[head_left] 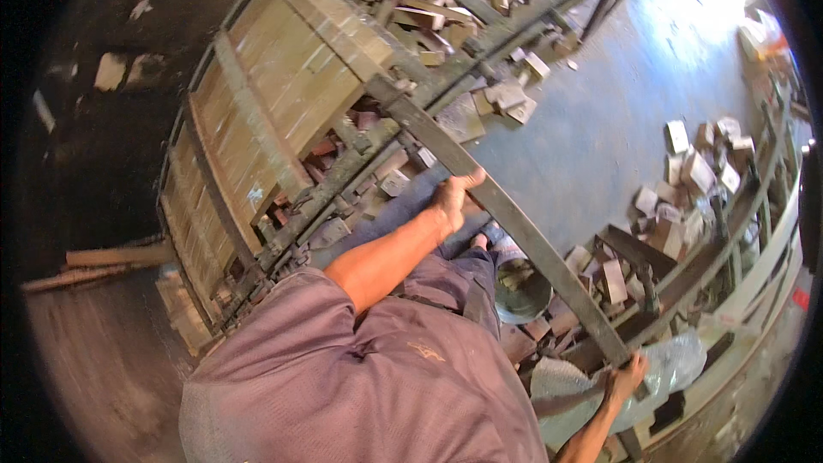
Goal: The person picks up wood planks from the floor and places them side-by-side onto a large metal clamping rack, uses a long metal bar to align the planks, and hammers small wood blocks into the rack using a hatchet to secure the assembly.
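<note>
A long, flat, dark grey bar runs diagonally across the view in front of my body; I cannot tell whether it is metal or wood. My left hand grips the bar near its middle, thumb laid along its edge, other fingers partly hidden. Lower right, my right hand is closed round the bar, which continues a little past it. The bar's far end lies by a wooden panel of joined pale boards, set in a metal frame with crossbars. I cannot tell whether the bar touches the frame.
Wood offcuts lie under and beyond the frame, and more blocks are heaped on the right beside a metal rail. A bucket stands by my feet. Clear plastic sheeting lies near my right hand. Blue-grey floor stretches between the heaps.
</note>
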{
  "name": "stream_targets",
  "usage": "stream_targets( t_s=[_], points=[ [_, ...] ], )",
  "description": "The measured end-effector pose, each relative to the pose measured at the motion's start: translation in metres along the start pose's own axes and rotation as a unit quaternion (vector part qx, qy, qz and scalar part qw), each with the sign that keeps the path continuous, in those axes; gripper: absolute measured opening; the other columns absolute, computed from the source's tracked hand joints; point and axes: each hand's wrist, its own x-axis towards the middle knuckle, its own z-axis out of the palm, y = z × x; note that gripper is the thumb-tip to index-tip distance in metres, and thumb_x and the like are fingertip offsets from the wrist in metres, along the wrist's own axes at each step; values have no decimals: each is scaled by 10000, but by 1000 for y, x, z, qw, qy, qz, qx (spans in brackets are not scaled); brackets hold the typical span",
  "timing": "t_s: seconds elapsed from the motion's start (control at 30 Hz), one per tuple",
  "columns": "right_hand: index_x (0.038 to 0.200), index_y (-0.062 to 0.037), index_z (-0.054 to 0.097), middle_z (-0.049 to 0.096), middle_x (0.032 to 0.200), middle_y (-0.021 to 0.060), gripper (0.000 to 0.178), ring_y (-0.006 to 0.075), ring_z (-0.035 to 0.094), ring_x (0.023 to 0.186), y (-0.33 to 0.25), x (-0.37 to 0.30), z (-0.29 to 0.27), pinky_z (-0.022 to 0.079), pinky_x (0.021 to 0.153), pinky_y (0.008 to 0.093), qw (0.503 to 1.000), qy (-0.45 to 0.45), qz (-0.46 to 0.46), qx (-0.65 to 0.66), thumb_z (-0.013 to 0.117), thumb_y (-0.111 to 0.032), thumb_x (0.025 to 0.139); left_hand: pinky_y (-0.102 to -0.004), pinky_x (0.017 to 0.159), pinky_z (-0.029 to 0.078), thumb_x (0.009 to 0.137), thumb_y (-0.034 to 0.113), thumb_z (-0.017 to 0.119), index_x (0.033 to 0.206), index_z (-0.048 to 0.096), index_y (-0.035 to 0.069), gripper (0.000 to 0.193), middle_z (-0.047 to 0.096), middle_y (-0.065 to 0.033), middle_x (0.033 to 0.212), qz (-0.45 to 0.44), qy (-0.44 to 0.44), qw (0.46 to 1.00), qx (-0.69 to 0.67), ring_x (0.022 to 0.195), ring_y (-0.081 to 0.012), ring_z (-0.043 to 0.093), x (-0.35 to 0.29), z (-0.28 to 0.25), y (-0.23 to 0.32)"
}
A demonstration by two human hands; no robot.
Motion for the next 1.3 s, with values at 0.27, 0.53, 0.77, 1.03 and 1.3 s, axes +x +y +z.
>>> stream_targets(
  t_s=[0.27, 0.53, 0.77, 1.03, 1.3],
  points=[
    [994, -88, 683, 600, 974, 123, 420, 349, 582, 980, -65, 76, 31, 495, 851, 461, 991, 100, -80, 43, 722, -9, 583, -492, 1033, 488, 973, 200, 640, 1247, 617, -8, 345, 668, -162, 1239, 1, 5, 997, -79, 1155, -341, 626, 34, -46, 50],
    [922, -111, 683, 588, 978, 93, 276, 316, 552, 1029, -124, 76, 41, 443, 917, 434, 992, 93, -59, 53, 703, -60, 652, -545, 1170, 381, 1003, 102, 549, 1381, 505, -77, 420, 520, -263, 1435, 28, 28, 991, -125, 1356, -412, 474, 62, -81, 77],
    [983, -120, 716, 636, 919, 131, 347, 370, 610, 906, -181, 79, 40, 478, 773, 493, 973, 123, -124, 149, 823, -238, 675, -353, 777, 539, 927, 93, 604, 879, 658, 39, 90, 646, -52, 835, 338, -40, 711, 616, 776, -181, 608, -14, -26, 38],
    [932, -52, 581, 542, 980, 151, 336, 394, 527, 1003, -277, 44, 76, 406, 796, 504, 987, 64, -121, 87, 615, -33, 598, -328, 769, 573, 903, 65, 647, 1322, 538, -60, 451, 707, -122, 1036, 292, 73, 937, 177, 921, -208, 689, -27, -79, 83],
    [890, -35, 567, 521, 938, 151, 361, 378, 507, 947, -407, 56, 63, 380, 763, 490, 983, 48, -146, 104, 623, -44, 534, -526, 1216, 146, 773, 453, 793, 1567, 250, 24, 1054, 121, -285, 1634, 341, 313, 762, 453, 1519, -428, 108, 81, -104, 242]
  ],
)
